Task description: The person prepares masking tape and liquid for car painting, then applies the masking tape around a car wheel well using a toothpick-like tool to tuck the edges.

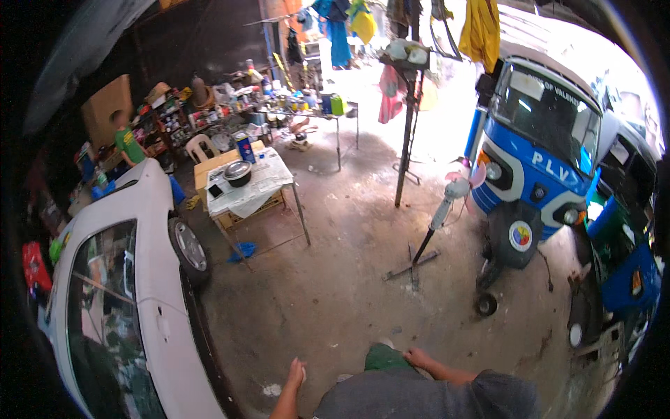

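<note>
Gray shirt [391, 399] closest to camera, bottom edge, green shorts [384, 357] showing just past it. Right hand [420, 359] right beside the shorts, fingers curled; can't tell whether it touches or grips the cloth. Left hand [296, 374] out in front of the body, well apart from the right, fingers loosely together; pale spot along its inner side, too small to say if anything is held. Nearest big thing to the left hand: pale car [164, 318], filling the left side, not touched. Its wheel [189, 246] sits toward the table.

Bare, stained floor [328, 286] ahead. Table [278, 174] beyond the wheel, top mostly covered in white: black phone [215, 190] by its left edge, lidded pot [238, 173] around the middle, blue can [244, 148] near the far edge. Blue plastic [242, 251] on the floor by a near leg. Beige chair [202, 148] behind the table.

Right of center: standing fan [457, 188], pinkish blades, cross-shaped base, near a dark post [407, 143]. Blue-and-white three-wheeler [534, 171] at right.

Back: other person in green shirt [128, 144] behind the car; bench [324, 112] crowded with cans and bottles; yellow garment [481, 31] hanging up top.
</note>
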The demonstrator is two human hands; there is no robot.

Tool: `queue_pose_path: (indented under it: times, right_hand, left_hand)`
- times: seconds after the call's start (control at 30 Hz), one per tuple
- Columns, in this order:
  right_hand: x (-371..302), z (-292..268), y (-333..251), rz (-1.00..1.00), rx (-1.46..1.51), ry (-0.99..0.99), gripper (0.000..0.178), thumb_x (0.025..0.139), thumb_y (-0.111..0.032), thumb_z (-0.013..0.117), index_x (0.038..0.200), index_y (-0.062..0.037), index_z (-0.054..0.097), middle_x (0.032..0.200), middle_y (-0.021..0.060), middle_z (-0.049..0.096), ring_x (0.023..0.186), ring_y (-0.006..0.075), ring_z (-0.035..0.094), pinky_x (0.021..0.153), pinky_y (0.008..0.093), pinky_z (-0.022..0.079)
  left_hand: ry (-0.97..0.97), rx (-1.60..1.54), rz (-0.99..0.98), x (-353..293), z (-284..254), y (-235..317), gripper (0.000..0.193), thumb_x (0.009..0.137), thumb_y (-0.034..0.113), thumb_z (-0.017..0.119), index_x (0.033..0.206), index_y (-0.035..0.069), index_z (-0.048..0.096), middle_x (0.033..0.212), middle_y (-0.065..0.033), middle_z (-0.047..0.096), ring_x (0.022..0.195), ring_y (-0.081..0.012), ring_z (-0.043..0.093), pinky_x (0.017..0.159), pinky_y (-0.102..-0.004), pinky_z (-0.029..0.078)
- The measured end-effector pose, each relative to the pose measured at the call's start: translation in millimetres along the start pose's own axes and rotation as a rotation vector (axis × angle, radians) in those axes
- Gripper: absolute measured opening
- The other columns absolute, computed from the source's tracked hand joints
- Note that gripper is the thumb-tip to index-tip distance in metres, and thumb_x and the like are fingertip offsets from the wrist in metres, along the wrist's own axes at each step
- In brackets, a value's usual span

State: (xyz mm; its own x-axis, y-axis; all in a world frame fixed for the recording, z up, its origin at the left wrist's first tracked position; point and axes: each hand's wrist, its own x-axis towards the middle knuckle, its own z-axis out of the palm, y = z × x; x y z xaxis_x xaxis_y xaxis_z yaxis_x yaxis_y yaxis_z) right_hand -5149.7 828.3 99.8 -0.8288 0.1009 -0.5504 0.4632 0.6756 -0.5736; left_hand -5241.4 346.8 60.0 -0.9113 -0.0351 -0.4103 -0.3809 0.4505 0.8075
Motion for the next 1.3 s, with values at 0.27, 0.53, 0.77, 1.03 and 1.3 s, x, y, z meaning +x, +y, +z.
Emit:
queue_pose_path:
  times: [0.27, 0.53, 0.77, 1.03, 1.3]
  right_hand:
    - [69, -70, -314, -0.77, 0.218, -0.297, 0.039, 0.095, -0.032, 0.056, 0.121, -0.0024, 0.057, 0.111, 0.017, 0.063, 0.107, 0.03, 0.059, 0.09, 0.0391, 0.045]
    - [146, -125, -442, -0.667, 0.441, -0.348, 0.033, 0.094, -0.026, 0.055, 0.117, -0.002, 0.055, 0.095, 0.0144, 0.065, 0.086, 0.0229, 0.063, 0.078, 0.0379, 0.049]
    - [241, -172, -503, -0.478, 0.747, -0.523, 0.026, 0.093, -0.02, 0.053, 0.109, 0.0004, 0.055, 0.089, 0.0076, 0.061, 0.082, 0.019, 0.06, 0.074, 0.0349, 0.048]
    - [295, -200, -547, -0.514, 0.647, -0.556, 0.022, 0.092, -0.013, 0.049, 0.109, 0.0, 0.055, 0.087, 0.0063, 0.058, 0.083, 0.0144, 0.057, 0.077, 0.0295, 0.046]
    - [373, -217, -631, -0.567, 0.533, -0.544, 0.022, 0.092, -0.012, 0.05, 0.11, 0.0, 0.056, 0.095, 0.005, 0.058, 0.089, 0.0152, 0.056, 0.081, 0.0299, 0.044]
  left_hand:
    - [-0.39, -0.928, 0.102, 9, 0, 316, 0.072, 0.102, 0.052, 0.03, 0.152, 0.004, 0.011, 0.151, -0.015, 0.035, 0.141, -0.0264, 0.028, 0.116, -0.038, 0.018]
    - [-0.07, -0.437, 0.236, 102, -69, 384, 0.058, 0.101, 0.032, 0.043, 0.147, 0.001, 0.026, 0.134, -0.0151, 0.05, 0.123, -0.0253, 0.049, 0.1, -0.0384, 0.04]
    - [0.326, 0.391, 0.854, 179, -89, 478, 0.037, 0.087, -0.004, 0.051, 0.123, -0.001, 0.056, 0.12, -0.0189, 0.059, 0.114, -0.0345, 0.056, 0.096, -0.0415, 0.045]
    - [0.167, 0.122, 0.639, 268, -99, 477, 0.041, 0.088, -0.003, 0.047, 0.129, 0.0, 0.053, 0.132, -0.0192, 0.055, 0.124, -0.0354, 0.051, 0.104, -0.0406, 0.041]
    - [-0.1, -0.559, 0.341, 393, -137, 459, 0.04, 0.094, 0.001, 0.048, 0.133, 0.001, 0.05, 0.131, -0.0141, 0.057, 0.118, -0.0225, 0.056, 0.101, -0.0346, 0.044]
